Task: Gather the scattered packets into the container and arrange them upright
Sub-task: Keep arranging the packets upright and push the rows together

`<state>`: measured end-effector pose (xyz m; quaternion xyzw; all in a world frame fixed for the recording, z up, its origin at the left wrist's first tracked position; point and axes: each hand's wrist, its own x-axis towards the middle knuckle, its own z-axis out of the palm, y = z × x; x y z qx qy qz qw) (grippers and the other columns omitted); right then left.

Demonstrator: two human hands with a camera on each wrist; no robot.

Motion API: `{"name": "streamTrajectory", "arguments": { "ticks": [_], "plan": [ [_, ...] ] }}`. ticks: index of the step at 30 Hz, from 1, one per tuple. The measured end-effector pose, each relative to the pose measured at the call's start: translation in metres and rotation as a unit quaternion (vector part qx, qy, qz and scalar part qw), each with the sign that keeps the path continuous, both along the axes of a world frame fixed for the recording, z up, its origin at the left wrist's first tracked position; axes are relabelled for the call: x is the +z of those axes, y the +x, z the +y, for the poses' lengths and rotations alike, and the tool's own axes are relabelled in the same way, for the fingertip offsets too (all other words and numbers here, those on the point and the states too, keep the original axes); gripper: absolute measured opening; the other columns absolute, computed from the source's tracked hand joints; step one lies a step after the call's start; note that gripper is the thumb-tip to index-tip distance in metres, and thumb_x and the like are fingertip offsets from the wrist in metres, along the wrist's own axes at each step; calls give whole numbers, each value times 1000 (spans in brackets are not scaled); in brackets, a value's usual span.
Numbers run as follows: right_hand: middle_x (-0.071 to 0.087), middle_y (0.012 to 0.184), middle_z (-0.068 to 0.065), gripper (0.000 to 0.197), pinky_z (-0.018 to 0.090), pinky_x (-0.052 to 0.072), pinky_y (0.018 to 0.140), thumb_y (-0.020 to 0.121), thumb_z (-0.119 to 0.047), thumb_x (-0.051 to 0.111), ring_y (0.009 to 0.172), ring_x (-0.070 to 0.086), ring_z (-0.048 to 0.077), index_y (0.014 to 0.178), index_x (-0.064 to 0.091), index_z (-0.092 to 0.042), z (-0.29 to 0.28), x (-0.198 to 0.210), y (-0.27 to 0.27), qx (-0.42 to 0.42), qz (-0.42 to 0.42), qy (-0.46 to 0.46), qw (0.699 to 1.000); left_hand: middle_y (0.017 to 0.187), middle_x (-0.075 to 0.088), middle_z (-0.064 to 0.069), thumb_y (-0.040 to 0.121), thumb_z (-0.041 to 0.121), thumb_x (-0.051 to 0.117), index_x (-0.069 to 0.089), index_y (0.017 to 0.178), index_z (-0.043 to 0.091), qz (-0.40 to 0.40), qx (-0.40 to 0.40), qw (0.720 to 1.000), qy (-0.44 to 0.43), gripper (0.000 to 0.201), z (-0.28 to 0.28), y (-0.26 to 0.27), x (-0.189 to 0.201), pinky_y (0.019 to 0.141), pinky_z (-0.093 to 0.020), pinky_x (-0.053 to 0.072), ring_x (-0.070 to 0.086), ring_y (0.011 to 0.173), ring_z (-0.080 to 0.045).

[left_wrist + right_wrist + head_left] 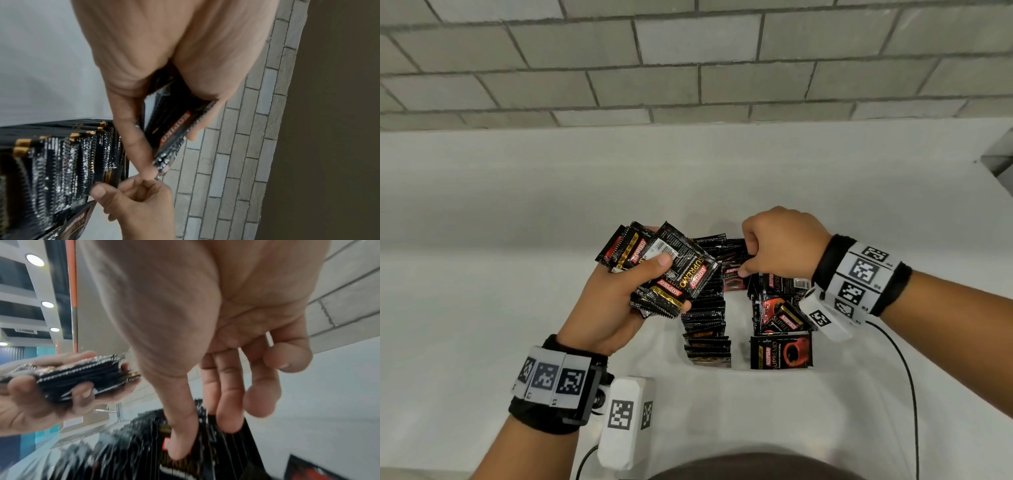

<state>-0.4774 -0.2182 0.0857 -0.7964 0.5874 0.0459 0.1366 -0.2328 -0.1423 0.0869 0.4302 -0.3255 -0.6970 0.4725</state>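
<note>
My left hand (654, 270) grips a fanned stack of black Kopiko packets (681, 274), thumb on top, raised just left of the white container (739, 329). The left wrist view shows the same stack (174, 128) between thumb and fingers. Inside the container, a left row of packets (705, 325) stands upright on edge; in the right row (780, 329) some lean or show their faces. My right hand (744, 269) reaches down at the container's far end and pinches one packet (732, 274); in the right wrist view the thumb (180, 443) and fingers (228, 415) straddle that packet's top edge (200, 404).
The container sits on a white table (517, 274) with a grey brick wall (688, 68) behind. A black cable (909, 377) runs along the table on the right. A grey object (1000, 161) shows at the far right edge.
</note>
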Motion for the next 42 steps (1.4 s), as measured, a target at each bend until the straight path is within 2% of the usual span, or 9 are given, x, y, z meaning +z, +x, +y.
{"name": "streamTrajectory", "arguments": {
  "ticks": [4,10,13,17,23,27,33,38,42],
  "plan": [
    [61,80,-12,48,30,47,63,69,-61,80,78,61,13,98,57,-31,-1,18,-7,-1,-39,10,999,116,70,-23,92,2,62,57,130,2,2,-12,1000,-4,38,-1,-1,1,67,-50,61,72,95,-40],
    [71,86,-8,38,23,51,72,72,-58,80,72,64,4,97,71,-31,23,49,8,-16,-335,55,940,121,69,-25,94,0,62,55,132,-2,18,-56,998,-9,39,0,-18,1,68,-48,61,71,103,-43],
    [72,83,2,41,33,57,67,70,-31,91,65,65,14,105,70,-25,31,40,9,-15,-376,117,919,134,62,-28,94,4,65,50,137,-2,45,-60,997,-9,46,-1,-23,-5,76,-49,61,61,121,-49],
    [75,83,12,24,43,60,66,83,-11,81,66,73,33,103,68,-12,30,39,-2,-84,-428,131,890,138,57,-33,90,4,66,49,138,1,70,-44,996,21,51,1,-22,-12,75,-48,60,57,124,-55],
    [73,89,-2,12,42,59,75,82,-8,82,81,69,25,87,76,-17,41,44,-4,-42,-531,-189,825,131,60,-34,88,3,69,61,126,11,70,-35,996,42,40,5,-23,-12,71,-50,60,62,114,-58],
    [72,95,0,21,36,52,85,80,6,75,96,64,21,88,81,-13,51,25,-1,137,-421,-215,870,128,64,-29,93,2,58,57,132,10,115,-37,991,49,40,5,-28,-4,63,-45,61,68,103,-51],
    [69,95,-3,31,38,52,80,78,11,66,99,62,23,90,81,-13,52,12,-9,180,-381,-194,886,117,73,-16,90,12,70,59,127,14,102,-11,993,53,38,4,-25,-2,63,-45,62,74,97,-35],
    [67,102,-3,20,35,54,83,84,-5,76,98,64,17,100,79,-17,57,20,-4,115,-417,-173,885,119,70,-21,78,-6,69,60,124,14,41,-20,999,-16,51,4,-27,-9,89,-57,58,68,111,-42],
    [69,102,-13,40,22,54,74,79,-27,85,91,66,7,117,73,-31,47,34,-5,-11,-391,-50,919,117,70,-21,78,-10,70,57,125,12,1,-35,998,-51,54,3,-27,-9,87,-57,59,68,112,-45]
  ]
}}
